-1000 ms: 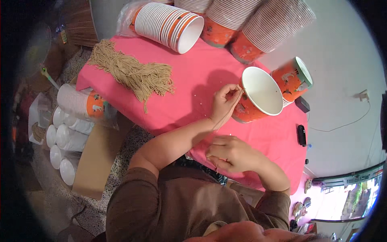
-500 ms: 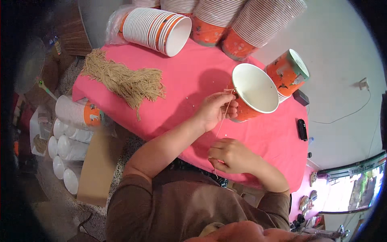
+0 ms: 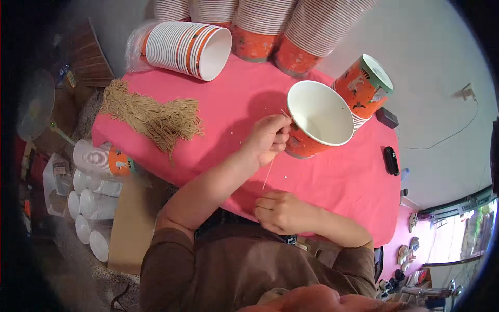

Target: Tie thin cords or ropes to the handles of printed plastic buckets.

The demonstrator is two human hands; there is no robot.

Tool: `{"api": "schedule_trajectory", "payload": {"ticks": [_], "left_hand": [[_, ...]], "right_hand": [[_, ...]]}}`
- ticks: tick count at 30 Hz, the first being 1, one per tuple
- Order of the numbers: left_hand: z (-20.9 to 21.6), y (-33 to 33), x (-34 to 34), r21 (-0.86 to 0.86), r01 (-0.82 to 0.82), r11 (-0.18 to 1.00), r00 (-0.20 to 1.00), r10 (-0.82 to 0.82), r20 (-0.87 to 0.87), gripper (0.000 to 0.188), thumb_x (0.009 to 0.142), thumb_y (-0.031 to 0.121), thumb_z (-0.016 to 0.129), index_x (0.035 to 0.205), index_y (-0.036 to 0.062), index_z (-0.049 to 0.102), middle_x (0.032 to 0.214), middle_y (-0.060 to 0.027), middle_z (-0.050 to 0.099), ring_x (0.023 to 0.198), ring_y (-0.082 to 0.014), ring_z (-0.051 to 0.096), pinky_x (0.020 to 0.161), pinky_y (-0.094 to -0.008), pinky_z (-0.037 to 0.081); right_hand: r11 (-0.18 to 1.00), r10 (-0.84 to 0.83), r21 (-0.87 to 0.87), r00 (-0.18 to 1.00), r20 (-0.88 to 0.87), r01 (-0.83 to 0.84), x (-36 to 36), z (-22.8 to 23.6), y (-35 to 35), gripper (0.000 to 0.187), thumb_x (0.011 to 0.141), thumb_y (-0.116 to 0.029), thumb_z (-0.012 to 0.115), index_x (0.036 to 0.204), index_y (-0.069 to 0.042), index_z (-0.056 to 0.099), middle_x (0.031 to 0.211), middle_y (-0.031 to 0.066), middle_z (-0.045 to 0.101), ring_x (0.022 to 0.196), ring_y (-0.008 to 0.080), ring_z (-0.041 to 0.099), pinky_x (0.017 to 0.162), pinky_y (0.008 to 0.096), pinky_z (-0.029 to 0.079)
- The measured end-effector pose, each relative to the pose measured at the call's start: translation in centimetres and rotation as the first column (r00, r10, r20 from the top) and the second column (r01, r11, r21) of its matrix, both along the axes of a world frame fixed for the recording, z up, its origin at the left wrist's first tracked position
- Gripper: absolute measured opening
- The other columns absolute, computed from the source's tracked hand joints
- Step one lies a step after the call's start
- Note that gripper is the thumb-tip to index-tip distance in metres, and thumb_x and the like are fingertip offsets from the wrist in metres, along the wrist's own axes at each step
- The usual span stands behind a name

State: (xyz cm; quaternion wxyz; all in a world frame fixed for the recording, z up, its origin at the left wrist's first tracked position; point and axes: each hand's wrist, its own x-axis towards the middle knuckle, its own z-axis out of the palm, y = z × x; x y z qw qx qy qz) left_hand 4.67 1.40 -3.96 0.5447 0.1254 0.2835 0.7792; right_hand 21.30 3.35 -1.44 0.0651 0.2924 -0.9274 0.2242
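Note:
An orange paper bucket (image 3: 318,115) with a white inside stands on the pink cloth, mouth upward. At the left side of its rim, my left hand (image 3: 270,136) is closed on a thin tan string (image 3: 268,174). A short bit of the string pokes out above those fingers, and the longer part hangs below them toward me. Nearer to me, my right hand (image 3: 283,212) is curled with its knuckles up, just below the hanging end. Whatever its fingers hold is hidden. A bundle of tan strings (image 3: 156,117) lies on the cloth at the left.
Nested paper buckets (image 3: 182,49) lie on their side behind the bundle. Tall bucket stacks (image 3: 312,39) stand at the back, and an upside-down stack (image 3: 364,86) at the right. Black objects (image 3: 391,160) lie by the right edge. Wrapped white tubs (image 3: 96,204) fill the lower left.
My left fingers have closed more tightly at the rim. The string's lower end, which ran down to my right hand, now hangs apart from it. The whole view has shifted slightly.

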Motion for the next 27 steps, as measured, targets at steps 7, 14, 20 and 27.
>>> {"api": "schedule_trajectory", "payload": {"ticks": [7, 14, 20, 27], "left_hand": [[1.5, 0.1, -0.2, -0.062, 0.008, 0.998, 0.991, -0.016, -0.13, 0.01, 0.087, 0.015, 0.06, 0.081, 0.0132, 0.053, 0.065, 0.0059, 0.044, 0.046, -0.002, 0.03, 0.036, -0.0175, 0.018], [1.7, -0.7, -6.8, -0.151, -0.028, 0.988, 0.967, -0.011, -0.254, 0.013, 0.086, 0.015, 0.062, 0.095, 0.0071, 0.06, 0.071, 0.0035, 0.049, 0.049, -0.0022, 0.037, 0.038, -0.0175, 0.022], [3.6, -2.7, -10.6, 0.029, -0.57, 0.821, 0.656, 0.476, -0.585, 0.021, 0.091, 0.012, 0.053, 0.107, 0.0023, 0.061, 0.092, -0.0034, 0.064, 0.071, -0.0069, 0.052, 0.064, -0.0219, 0.044], [6.0, -7.2, -4.0, 0.147, -0.283, 0.948, 0.572, 0.289, -0.767, 0.023, 0.096, 0.016, 0.049, 0.109, 0.0008, 0.06, 0.084, -0.0022, 0.064, 0.065, -0.006, 0.053, 0.06, -0.0203, 0.042]], "right_hand": [[0.998, -0.012, -0.057, 0.991, -0.131, 0.004, 0.0, -0.5, -0.3, 0.015, 0.076, -0.014, 0.06, 0.083, -0.002, 0.053, 0.077, 0.0116, 0.052, 0.07, 0.0282, 0.056, 0.062, 0.0395, 0.048], [0.881, -0.14, -0.439, 0.984, 0.108, 0.174, 2.0, 3.6, 1.3, 0.01, 0.084, -0.003, 0.061, 0.094, -0.004, 0.058, 0.08, 0.0122, 0.062, 0.069, 0.0276, 0.064, 0.057, 0.0366, 0.05], [0.588, -0.07, -0.715, 0.904, 0.422, 0.379, 1.5, 8.3, 3.8, 0.008, 0.089, 0.0, 0.059, 0.096, 0.0, 0.063, 0.084, 0.0071, 0.065, 0.064, 0.013, 0.062, 0.056, 0.0241, 0.048], [0.235, -0.075, -0.952, 0.98, 0.183, 0.195, -3.1, 9.9, 6.9, 0.014, 0.092, 0.0, 0.054, 0.104, 0.005, 0.059, 0.087, 0.0132, 0.067, 0.072, 0.0211, 0.068, 0.062, 0.0293, 0.057]]}}
